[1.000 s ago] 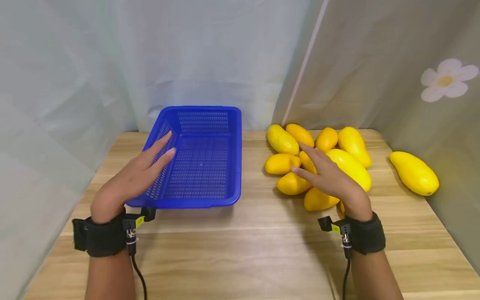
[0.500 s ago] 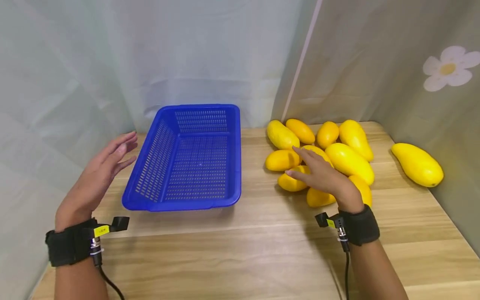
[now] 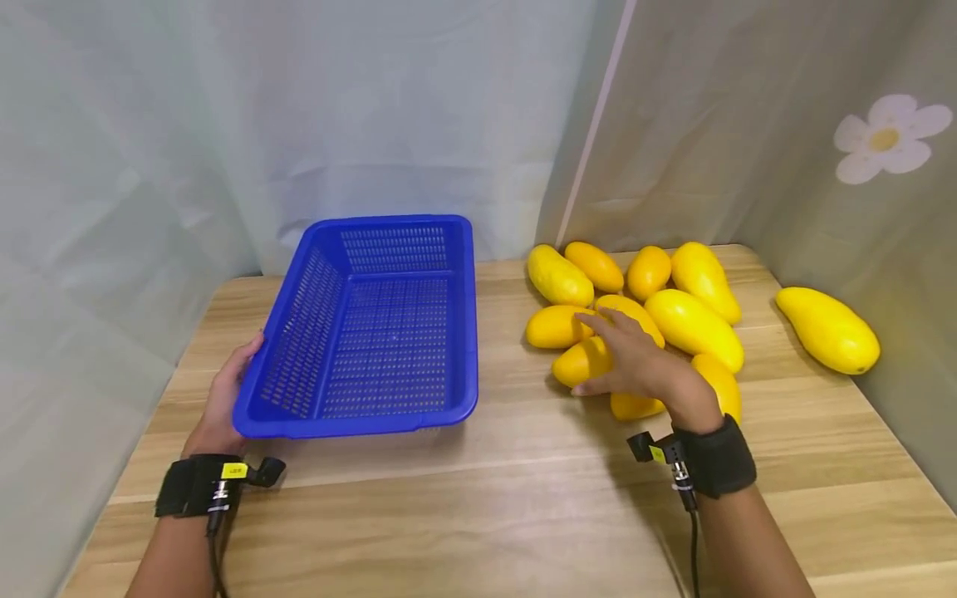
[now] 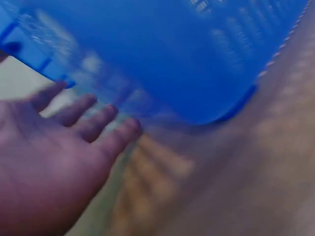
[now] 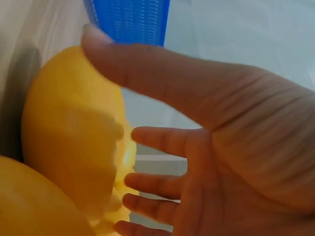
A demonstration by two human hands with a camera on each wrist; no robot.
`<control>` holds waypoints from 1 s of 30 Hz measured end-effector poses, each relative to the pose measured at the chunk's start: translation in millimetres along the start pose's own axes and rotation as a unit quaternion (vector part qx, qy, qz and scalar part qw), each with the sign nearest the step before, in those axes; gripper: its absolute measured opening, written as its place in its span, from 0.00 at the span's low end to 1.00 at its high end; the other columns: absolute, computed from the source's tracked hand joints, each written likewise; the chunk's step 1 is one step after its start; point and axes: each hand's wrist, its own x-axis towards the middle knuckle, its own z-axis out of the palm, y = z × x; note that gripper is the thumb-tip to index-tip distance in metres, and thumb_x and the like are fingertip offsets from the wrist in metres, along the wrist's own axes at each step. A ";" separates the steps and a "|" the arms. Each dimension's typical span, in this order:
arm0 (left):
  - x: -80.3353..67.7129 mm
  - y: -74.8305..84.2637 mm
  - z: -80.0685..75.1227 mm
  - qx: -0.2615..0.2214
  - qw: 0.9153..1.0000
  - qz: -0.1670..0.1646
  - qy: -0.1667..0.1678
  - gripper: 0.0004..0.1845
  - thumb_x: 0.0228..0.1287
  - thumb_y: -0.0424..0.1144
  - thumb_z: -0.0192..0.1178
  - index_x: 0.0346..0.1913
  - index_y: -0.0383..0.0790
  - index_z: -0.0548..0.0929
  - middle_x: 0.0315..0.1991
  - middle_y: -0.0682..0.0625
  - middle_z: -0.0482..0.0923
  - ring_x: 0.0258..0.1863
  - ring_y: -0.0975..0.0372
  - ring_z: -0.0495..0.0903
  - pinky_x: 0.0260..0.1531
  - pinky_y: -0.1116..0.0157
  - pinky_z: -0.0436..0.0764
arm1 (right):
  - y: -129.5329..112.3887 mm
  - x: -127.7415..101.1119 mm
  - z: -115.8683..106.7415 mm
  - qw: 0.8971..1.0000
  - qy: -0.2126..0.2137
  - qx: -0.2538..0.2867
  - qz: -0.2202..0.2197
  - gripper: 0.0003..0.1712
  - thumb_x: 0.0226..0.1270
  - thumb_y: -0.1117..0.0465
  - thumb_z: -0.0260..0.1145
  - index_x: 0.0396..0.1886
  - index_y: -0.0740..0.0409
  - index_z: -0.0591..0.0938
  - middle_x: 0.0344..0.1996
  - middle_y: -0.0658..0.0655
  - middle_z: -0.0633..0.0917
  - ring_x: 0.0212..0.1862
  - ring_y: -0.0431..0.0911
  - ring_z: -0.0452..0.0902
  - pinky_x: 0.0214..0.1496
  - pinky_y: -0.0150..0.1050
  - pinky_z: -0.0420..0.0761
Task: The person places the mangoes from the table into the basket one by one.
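My left hand (image 3: 221,397) rests open-fingered against the empty blue perforated plastic basket (image 3: 371,325); my right hand (image 3: 636,366), spread, cups a yellow mango (image 3: 582,360), its thumb contact shown only by the right wrist view.

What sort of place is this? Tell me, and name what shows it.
Probably a staged recording corner, not a kitchen: a bare wooden table hemmed in by pale curtains, holding only a blue basket and a pile of yellow mangoes.
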 end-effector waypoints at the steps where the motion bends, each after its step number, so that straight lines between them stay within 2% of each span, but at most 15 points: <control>1: -0.2 -2.8 0.0 -0.024 1.000 0.002 -0.017 0.25 0.84 0.51 0.36 0.78 0.54 0.63 0.63 0.50 0.78 0.55 0.59 0.80 0.51 0.61 0.81 | -1.4 0.6 1.2 1.000 0.001 -0.002 -0.001 0.58 0.55 0.45 0.80 0.80 0.51 0.58 0.77 0.69 0.51 0.76 0.67 0.47 0.69 0.70 0.57; 4: 0.7 -8.8 2.8 -0.066 0.996 0.011 -0.052 0.27 0.83 0.52 0.31 0.75 0.50 0.67 0.62 0.48 0.79 0.55 0.58 0.80 0.50 0.61 0.81 | -4.8 2.0 4.0 1.000 0.013 -0.004 -0.004 0.55 0.55 0.48 0.81 0.78 0.52 0.62 0.73 0.69 0.58 0.72 0.65 0.54 0.67 0.67 0.64; 7: 4.8 -12.6 7.7 -0.093 0.993 0.014 -0.069 0.28 0.83 0.52 0.29 0.73 0.48 0.69 0.60 0.47 0.81 0.53 0.57 0.81 0.49 0.61 0.81 | -4.9 3.0 4.5 0.999 0.037 -0.007 -0.001 0.50 0.55 0.50 0.81 0.73 0.54 0.65 0.66 0.68 0.64 0.66 0.63 0.60 0.63 0.62 0.69; 9: 8.3 -14.3 11.0 -0.088 0.994 0.011 -0.062 0.28 0.83 0.52 0.29 0.72 0.48 0.70 0.58 0.47 0.82 0.52 0.57 0.82 0.48 0.61 0.82 | -3.2 3.3 4.3 0.999 0.052 -0.005 0.001 0.47 0.55 0.52 0.81 0.69 0.56 0.66 0.60 0.67 0.67 0.62 0.62 0.63 0.59 0.59 0.71; 11: 11.2 -15.3 13.9 -0.061 0.997 0.003 -0.045 0.27 0.82 0.54 0.30 0.73 0.50 0.68 0.57 0.49 0.82 0.52 0.58 0.82 0.48 0.61 0.82 | -0.4 4.1 4.8 0.998 0.060 -0.004 0.002 0.44 0.55 0.53 0.81 0.65 0.57 0.66 0.57 0.66 0.68 0.58 0.61 0.65 0.56 0.57 0.71; 13: 13.2 -15.4 15.5 -0.033 0.999 -0.006 -0.028 0.28 0.81 0.55 0.31 0.74 0.52 0.66 0.57 0.50 0.82 0.51 0.59 0.82 0.47 0.62 0.82 | 1.7 5.6 6.5 0.998 0.060 -0.003 0.000 0.41 0.55 0.54 0.81 0.61 0.58 0.67 0.54 0.66 0.70 0.56 0.60 0.66 0.54 0.55 0.71; 16: 15.3 -14.4 16.7 -0.027 0.999 -0.013 -0.017 0.28 0.80 0.56 0.33 0.74 0.50 0.65 0.56 0.50 0.83 0.49 0.59 0.83 0.45 0.62 0.83 | 2.3 8.5 10.3 0.999 0.051 -0.005 0.000 0.38 0.55 0.54 0.81 0.58 0.58 0.69 0.52 0.66 0.71 0.54 0.61 0.66 0.54 0.55 0.71; 20: 16.8 -11.5 16.8 -0.022 0.999 -0.013 -0.022 0.29 0.81 0.56 0.33 0.75 0.48 0.63 0.56 0.50 0.82 0.49 0.58 0.82 0.45 0.61 0.83 | 1.6 13.8 16.1 0.999 0.040 0.002 -0.010 0.37 0.55 0.56 0.81 0.57 0.60 0.70 0.53 0.66 0.75 0.52 0.59 0.69 0.55 0.54 0.72; 22: 16.1 -9.2 16.4 0.005 1.000 -0.018 -0.018 0.30 0.81 0.57 0.33 0.78 0.49 0.58 0.57 0.51 0.81 0.51 0.58 0.81 0.46 0.61 0.82 | 1.4 16.5 19.0 0.999 0.034 0.007 -0.019 0.36 0.55 0.57 0.81 0.57 0.60 0.71 0.53 0.65 0.76 0.51 0.57 0.70 0.56 0.53 0.72; 26: 13.0 -3.0 14.6 0.047 0.997 -0.054 0.008 0.34 0.80 0.61 0.37 0.82 0.56 0.46 0.62 0.52 0.76 0.54 0.58 0.78 0.49 0.58 0.80 | -1.4 18.5 23.0 0.999 0.012 0.006 -0.036 0.36 0.55 0.58 0.81 0.60 0.60 0.72 0.56 0.64 0.77 0.53 0.56 0.71 0.58 0.53 0.72; 28: 12.0 -0.1 13.2 0.055 0.996 -0.070 0.022 0.36 0.79 0.62 0.39 0.82 0.58 0.44 0.63 0.52 0.75 0.55 0.58 0.78 0.50 0.57 0.80 | -3.8 18.9 23.2 0.999 0.005 -0.005 -0.042 0.37 0.55 0.57 0.81 0.62 0.59 0.73 0.56 0.63 0.77 0.54 0.56 0.71 0.59 0.54 0.72; 30: 11.8 2.5 12.1 0.062 0.995 -0.074 0.031 0.37 0.78 0.62 0.40 0.82 0.58 0.44 0.64 0.51 0.73 0.55 0.58 0.77 0.50 0.57 0.80 | -6.0 20.1 22.2 0.999 0.001 -0.022 -0.046 0.38 0.55 0.56 0.81 0.63 0.58 0.74 0.57 0.62 0.77 0.54 0.56 0.70 0.59 0.54 0.72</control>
